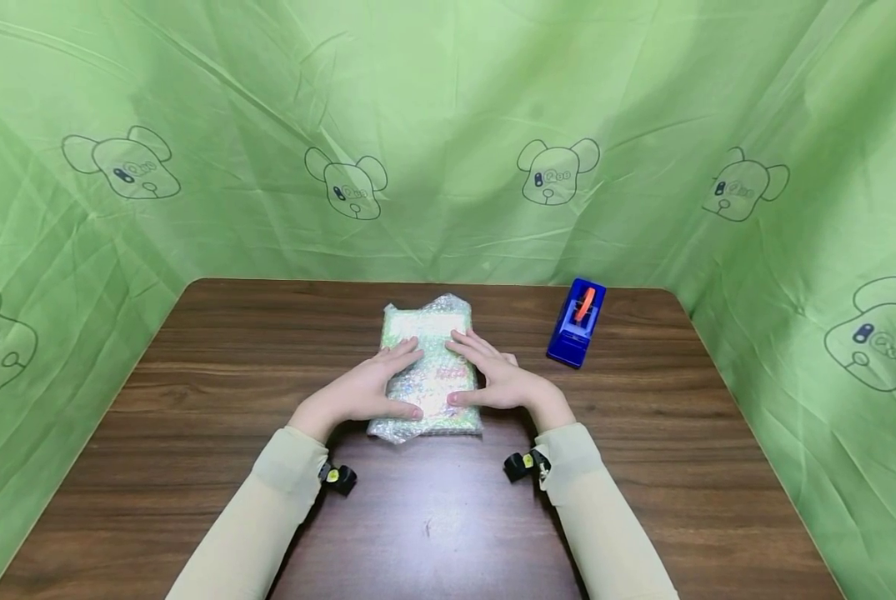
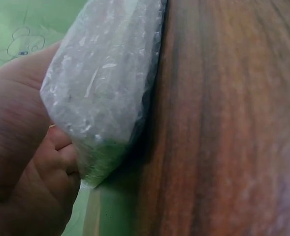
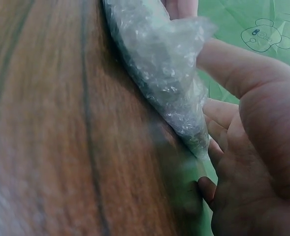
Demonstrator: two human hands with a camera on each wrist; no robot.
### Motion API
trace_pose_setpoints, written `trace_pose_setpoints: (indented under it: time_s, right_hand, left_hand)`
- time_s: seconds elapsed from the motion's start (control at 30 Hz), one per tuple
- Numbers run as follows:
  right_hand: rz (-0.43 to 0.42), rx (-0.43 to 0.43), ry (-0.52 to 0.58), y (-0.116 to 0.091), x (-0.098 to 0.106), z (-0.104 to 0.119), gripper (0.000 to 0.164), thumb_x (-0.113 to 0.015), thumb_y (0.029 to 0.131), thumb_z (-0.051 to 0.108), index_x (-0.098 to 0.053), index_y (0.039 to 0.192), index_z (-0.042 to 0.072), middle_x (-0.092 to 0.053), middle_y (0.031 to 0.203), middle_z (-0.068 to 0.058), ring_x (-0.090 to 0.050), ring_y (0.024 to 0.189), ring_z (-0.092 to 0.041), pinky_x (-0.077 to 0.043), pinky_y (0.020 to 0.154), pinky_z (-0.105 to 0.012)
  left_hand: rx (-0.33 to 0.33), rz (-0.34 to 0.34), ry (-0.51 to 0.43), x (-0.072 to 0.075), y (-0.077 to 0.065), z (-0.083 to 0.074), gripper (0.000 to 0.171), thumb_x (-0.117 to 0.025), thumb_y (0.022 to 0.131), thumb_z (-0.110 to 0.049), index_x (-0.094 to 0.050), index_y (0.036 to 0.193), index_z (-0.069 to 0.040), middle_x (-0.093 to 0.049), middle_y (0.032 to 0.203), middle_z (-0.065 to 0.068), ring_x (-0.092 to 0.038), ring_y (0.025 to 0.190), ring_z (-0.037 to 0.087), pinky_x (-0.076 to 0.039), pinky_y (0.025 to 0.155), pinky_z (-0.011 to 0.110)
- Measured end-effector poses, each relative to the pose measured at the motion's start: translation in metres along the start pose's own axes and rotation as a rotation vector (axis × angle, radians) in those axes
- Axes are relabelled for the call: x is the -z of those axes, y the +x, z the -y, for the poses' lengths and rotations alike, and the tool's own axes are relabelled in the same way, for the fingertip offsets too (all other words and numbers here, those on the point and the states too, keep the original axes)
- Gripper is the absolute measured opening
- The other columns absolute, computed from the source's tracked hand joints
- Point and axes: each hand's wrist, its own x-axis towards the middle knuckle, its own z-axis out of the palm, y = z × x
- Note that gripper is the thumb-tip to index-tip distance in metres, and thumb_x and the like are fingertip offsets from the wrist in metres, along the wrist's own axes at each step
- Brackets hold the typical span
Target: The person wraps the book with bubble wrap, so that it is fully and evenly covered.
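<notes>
A flat green-and-white item with coloured print, wrapped in clear bubble wrap (image 1: 436, 375), lies on the table. My left hand (image 1: 365, 387) rests on its left side, fingers and thumb spread over the top. From the opposite side, my right hand (image 1: 503, 383) touches the wrap in the same spread way. In the left wrist view, the near end of the bubble wrap (image 2: 100, 83) stands close beside the hand. The right wrist view has a loose crumpled corner of bubble wrap (image 3: 169, 64) near the thumb. What is inside cannot be made out clearly.
A blue tape dispenser (image 1: 569, 342) with an orange wheel stands at the back right of the dark wooden table (image 1: 230, 375). Green cloth (image 1: 448, 100) printed with bear-like heads hangs behind and along both sides. Both wrists carry small black cameras (image 1: 518, 467).
</notes>
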Motion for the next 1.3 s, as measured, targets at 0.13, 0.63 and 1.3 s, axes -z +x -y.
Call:
trace_pose_setpoints:
  time_s: [0.13, 0.63, 1.3]
  right_hand:
    - [0.000, 0.000, -0.003, 0.000, 0.000, -0.001, 0.098, -0.076, 0.099, 0.056, -0.024, 0.176, 0.026, -0.007, 0.185, 0.002, 0.004, 0.170, -0.026, -0.008, 0.126, -0.078]
    - [-0.010, 0.026, 0.044, -0.004, 0.005, 0.003, 0.093, -0.080, 0.100, 0.044, -0.032, 0.174, 0.016, -0.012, 0.184, -0.005, 0.000, 0.170, -0.031, 0.002, 0.122, -0.086]
    - [-0.263, -0.127, -0.008, -0.040, 0.042, 0.017, 0.062, -0.079, 0.102, 0.040, -0.064, 0.150, 0.005, -0.069, 0.147, -0.015, -0.067, 0.131, -0.035, -0.053, 0.114, -0.056]
  left_hand:
    - [-0.008, -0.003, 0.015, -0.001, 0.000, -0.001, 0.105, -0.084, 0.093, -0.059, -0.034, 0.173, -0.012, -0.016, 0.183, 0.009, -0.016, 0.166, 0.044, -0.018, 0.134, 0.060]
    - [0.006, 0.004, 0.039, -0.002, 0.004, -0.001, 0.105, -0.084, 0.091, -0.060, -0.035, 0.173, -0.014, -0.017, 0.183, 0.006, -0.017, 0.166, 0.039, -0.019, 0.134, 0.057]
    - [-0.029, -0.010, 0.032, 0.000, 0.000, -0.003, 0.106, -0.087, 0.089, -0.059, -0.039, 0.170, -0.009, -0.022, 0.181, 0.010, -0.018, 0.168, 0.029, -0.015, 0.136, 0.054]
